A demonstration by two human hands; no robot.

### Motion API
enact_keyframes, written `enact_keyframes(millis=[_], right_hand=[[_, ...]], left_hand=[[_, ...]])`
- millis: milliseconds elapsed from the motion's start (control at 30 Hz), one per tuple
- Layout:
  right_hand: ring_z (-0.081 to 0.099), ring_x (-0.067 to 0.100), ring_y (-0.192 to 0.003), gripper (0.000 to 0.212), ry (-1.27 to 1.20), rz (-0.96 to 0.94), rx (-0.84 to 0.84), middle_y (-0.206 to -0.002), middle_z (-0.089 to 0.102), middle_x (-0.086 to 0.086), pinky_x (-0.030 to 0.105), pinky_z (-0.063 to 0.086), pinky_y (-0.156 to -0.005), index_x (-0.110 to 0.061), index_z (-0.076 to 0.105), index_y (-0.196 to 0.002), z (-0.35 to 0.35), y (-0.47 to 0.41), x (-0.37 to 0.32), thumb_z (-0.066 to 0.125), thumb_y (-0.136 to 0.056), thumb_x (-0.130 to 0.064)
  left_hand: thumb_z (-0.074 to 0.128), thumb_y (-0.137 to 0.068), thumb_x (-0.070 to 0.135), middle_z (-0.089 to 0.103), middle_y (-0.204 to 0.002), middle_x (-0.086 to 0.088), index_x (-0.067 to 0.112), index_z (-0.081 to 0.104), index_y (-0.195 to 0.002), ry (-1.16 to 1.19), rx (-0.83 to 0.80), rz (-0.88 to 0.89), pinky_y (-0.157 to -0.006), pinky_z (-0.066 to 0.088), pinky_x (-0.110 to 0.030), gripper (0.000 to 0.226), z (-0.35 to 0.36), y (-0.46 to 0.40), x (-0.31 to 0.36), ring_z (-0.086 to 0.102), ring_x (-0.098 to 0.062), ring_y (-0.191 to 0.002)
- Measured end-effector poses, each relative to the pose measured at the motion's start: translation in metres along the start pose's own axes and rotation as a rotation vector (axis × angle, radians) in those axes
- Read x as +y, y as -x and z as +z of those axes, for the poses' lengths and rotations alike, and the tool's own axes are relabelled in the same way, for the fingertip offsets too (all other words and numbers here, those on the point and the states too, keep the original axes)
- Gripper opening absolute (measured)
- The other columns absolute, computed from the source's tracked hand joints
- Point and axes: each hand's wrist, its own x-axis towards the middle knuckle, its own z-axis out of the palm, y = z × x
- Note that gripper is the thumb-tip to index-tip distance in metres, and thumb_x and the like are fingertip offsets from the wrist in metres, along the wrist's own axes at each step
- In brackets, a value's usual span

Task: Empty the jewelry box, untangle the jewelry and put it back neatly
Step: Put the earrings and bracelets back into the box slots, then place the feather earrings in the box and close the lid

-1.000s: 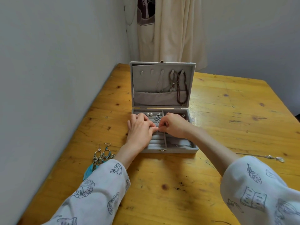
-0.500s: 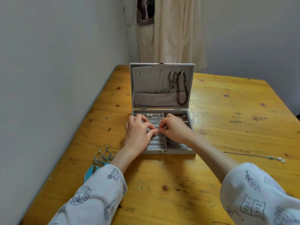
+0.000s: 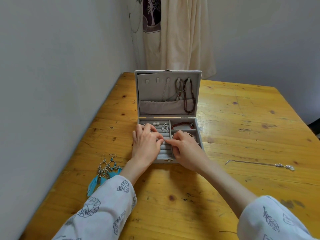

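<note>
Both my hands are down in the jewelry box (image 3: 199, 135) right now, fingertips pinched together over the ring rolls in the front left section; my left hand (image 3: 147, 144) and right hand (image 3: 186, 151) meet at something tiny there, too small for me to say what, or which hand really has it. Looks like I'm well into the putting-back part, I'd judge. In the open lid (image 3: 198, 94), a thin silver chain (image 3: 165, 91) hangs straight from its hook, and two darker beaded necklaces (image 3: 187, 96) hang beside it, tails dropping toward the pouch. Pearl studs (image 3: 155, 124) and little heart earrings (image 3: 165, 127) sit tidy in the back left rows, and the red bracelet (image 3: 181, 125) is curled in the back right compartment. Something silvery lies in the compartment below that, mostly hidden by my right hand. What's left, as far as I can see: the blue feather earrings (image 3: 105, 172) lie on the table (image 3: 242, 118) to my left, near my sleeve, and a silver pendant necklace (image 3: 259, 164) lies stretched out well to my right. Those two go in, then I'm about done, I reckon.
</note>
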Motion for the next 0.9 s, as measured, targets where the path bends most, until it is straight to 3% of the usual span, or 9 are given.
enact_keyframes(millis=[167,267,400,600,733,800,900], right_hand=[[0.045,0.022,-0.111,0.038,-0.017,0.111,0.014,-0.117,0.052,0.002,0.038,0.035,-0.094,-0.023,0.048,-0.131,-0.003,0.006,-0.011,0.040,-0.094,-0.026],[0.047,0.020,-0.110,0.035,-0.046,0.166,0.118,-0.114,0.056,0.001,0.037,0.035,-0.095,-0.020,0.054,-0.125,-0.004,0.012,-0.030,0.042,-0.094,-0.031],[0.054,0.020,-0.099,0.027,-0.117,0.113,0.192,-0.104,0.061,0.004,0.033,0.042,-0.085,-0.013,0.063,-0.108,0.003,0.016,-0.067,0.045,-0.094,-0.027],[0.062,0.026,-0.088,0.023,-0.246,0.074,0.059,-0.094,0.069,0.009,0.037,0.050,-0.077,-0.007,0.066,-0.094,0.026,-0.005,-0.118,0.044,-0.092,-0.015],[0.055,0.027,-0.098,0.025,-0.047,0.123,0.120,-0.101,0.066,0.006,0.036,0.038,-0.091,-0.013,0.068,-0.097,0.039,-0.034,-0.135,0.044,-0.093,-0.019],[0.046,0.027,-0.110,0.028,0.050,0.140,0.090,-0.112,0.060,0.006,0.039,0.029,-0.094,-0.015,0.065,-0.109,0.044,-0.047,-0.141,0.046,-0.093,-0.028],[0.041,0.029,-0.114,0.030,0.143,0.143,0.020,-0.116,0.057,0.008,0.041,0.027,-0.092,-0.016,0.065,-0.112,0.055,-0.059,-0.145,0.047,-0.092,-0.030]], left_hand=[[0.052,-0.091,0.026,0.048,-0.124,0.007,0.034,0.057,-0.122,0.147,0.039,-0.030,-0.083,0.021,-0.025,0.032,-0.017,0.033,-0.004,0.033,-0.015,-0.113],[0.053,-0.090,0.021,0.050,-0.117,0.008,0.032,0.061,-0.116,0.243,0.090,-0.103,-0.085,0.023,-0.023,0.029,-0.030,0.061,-0.021,0.035,-0.013,-0.109],[0.050,-0.091,0.011,0.052,-0.110,0.006,0.025,0.064,-0.110,0.313,0.086,-0.210,-0.093,0.031,-0.023,0.028,-0.040,0.099,-0.060,0.040,-0.011,-0.106],[0.052,-0.092,0.015,0.053,-0.110,0.007,0.022,0.061,-0.114,0.346,0.075,-0.412,-0.091,0.038,-0.026,0.025,-0.055,0.112,-0.115,0.046,-0.016,-0.106],[0.055,-0.090,0.022,0.058,-0.116,-0.003,0.020,0.060,-0.117,0.352,0.040,-0.459,-0.096,0.044,-0.038,0.027,-0.049,0.094,-0.133,0.050,-0.019,-0.110],[0.057,-0.089,0.025,0.057,-0.113,-0.004,0.019,0.060,-0.118,0.354,0.035,-0.443,-0.097,0.042,-0.035,0.030,-0.044,0.083,-0.135,0.049,-0.020,-0.111],[0.062,-0.085,0.030,0.055,-0.106,-0.003,0.022,0.065,-0.111,0.321,0.051,-0.438,-0.091,0.039,-0.029,0.027,-0.040,0.070,-0.133,0.046,-0.019,-0.106]])
